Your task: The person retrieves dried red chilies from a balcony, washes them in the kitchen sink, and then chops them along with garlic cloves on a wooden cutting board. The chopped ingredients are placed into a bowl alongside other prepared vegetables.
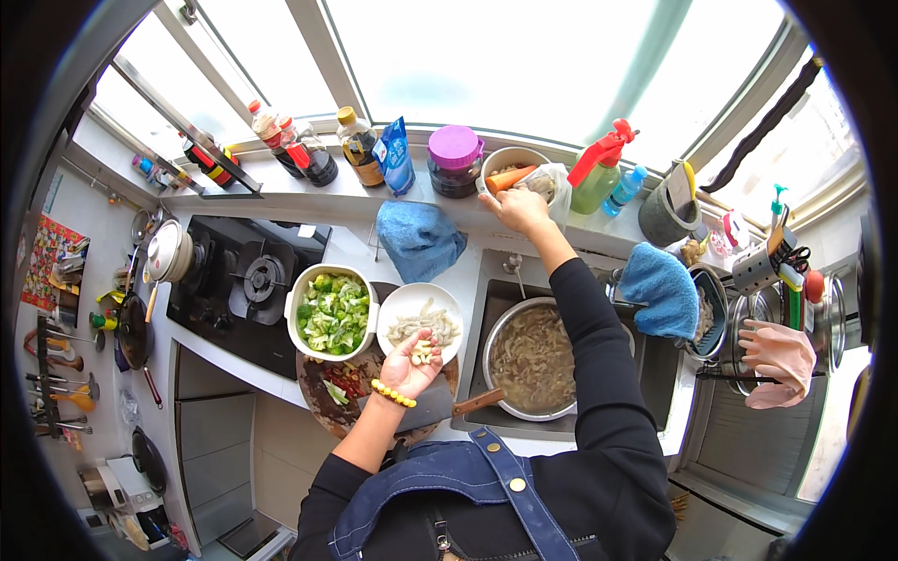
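Note:
My left hand (pixel 414 361), palm up, cups several peeled garlic cloves (pixel 423 352) over the edge of a white plate (pixel 400 298) of pale peeled shrimp (pixel 438 322). My right hand (pixel 515 208) reaches to a bowl (pixel 515 154) on the window ledge, by a carrot (pixel 506 180) and a plastic bag (pixel 559 189); whether its fingers grip anything is hidden. A square white dish (pixel 292 329) of chopped broccoli (pixel 333 312) sits left of the plate. Below lies a round cutting board (pixel 319 410) with chopped red and green pieces and a cleaver (pixel 429 404).
A metal basin (pixel 494 379) of cloudy water and food pieces stands in the sink (pixel 656 393). At the left is a gas stove (pixel 242 280). Sauce bottles (pixel 361 151), a purple-lidded jar (pixel 454 168) and a spray bottle (pixel 596 179) line the ledge. Blue cloths (pixel 421 238) hang near it.

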### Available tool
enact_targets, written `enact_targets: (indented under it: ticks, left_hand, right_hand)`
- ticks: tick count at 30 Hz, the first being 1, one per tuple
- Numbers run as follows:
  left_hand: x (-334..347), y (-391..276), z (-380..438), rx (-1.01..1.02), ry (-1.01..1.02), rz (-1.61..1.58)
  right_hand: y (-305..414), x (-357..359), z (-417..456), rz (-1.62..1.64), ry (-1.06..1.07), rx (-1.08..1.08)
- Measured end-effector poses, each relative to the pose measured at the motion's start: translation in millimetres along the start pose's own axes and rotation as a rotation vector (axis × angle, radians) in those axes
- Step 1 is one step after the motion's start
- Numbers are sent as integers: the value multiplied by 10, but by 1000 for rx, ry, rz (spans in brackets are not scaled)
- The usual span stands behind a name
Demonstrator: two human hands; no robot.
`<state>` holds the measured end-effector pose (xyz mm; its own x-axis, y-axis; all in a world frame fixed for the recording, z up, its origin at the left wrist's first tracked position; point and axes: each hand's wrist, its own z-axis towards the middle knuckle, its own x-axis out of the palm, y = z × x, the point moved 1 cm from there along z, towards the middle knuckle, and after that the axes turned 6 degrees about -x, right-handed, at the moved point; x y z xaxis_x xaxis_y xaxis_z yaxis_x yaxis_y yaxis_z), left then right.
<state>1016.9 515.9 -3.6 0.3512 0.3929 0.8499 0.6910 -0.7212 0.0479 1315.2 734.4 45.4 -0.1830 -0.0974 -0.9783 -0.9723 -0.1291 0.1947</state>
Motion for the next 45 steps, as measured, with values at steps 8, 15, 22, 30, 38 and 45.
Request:
enact_targets:
  ticks: [8,15,22,30,38,45]
  left_hand:
    - [-3,19,35,-24,15,25]
    - [-15,10,11,-28,20,31]
    - [-70,13,4,-43,22,29]
    - [-63,10,48,-72,31,12]
    - [97,44,244,-20,79,-64]
    - [294,88,331,117,375,40]
  right_hand:
    - [-27,34,17,-63,-2,-28]
    - [-6,89,25,-113,-90,-4]
    - [-20,183,34,-53,-218,8]
    - [-193,193,115,240,-457,91]
    - [792,-42,-550,920,-600,-261]
    - [1632,74,-1478,578,-346,-812]
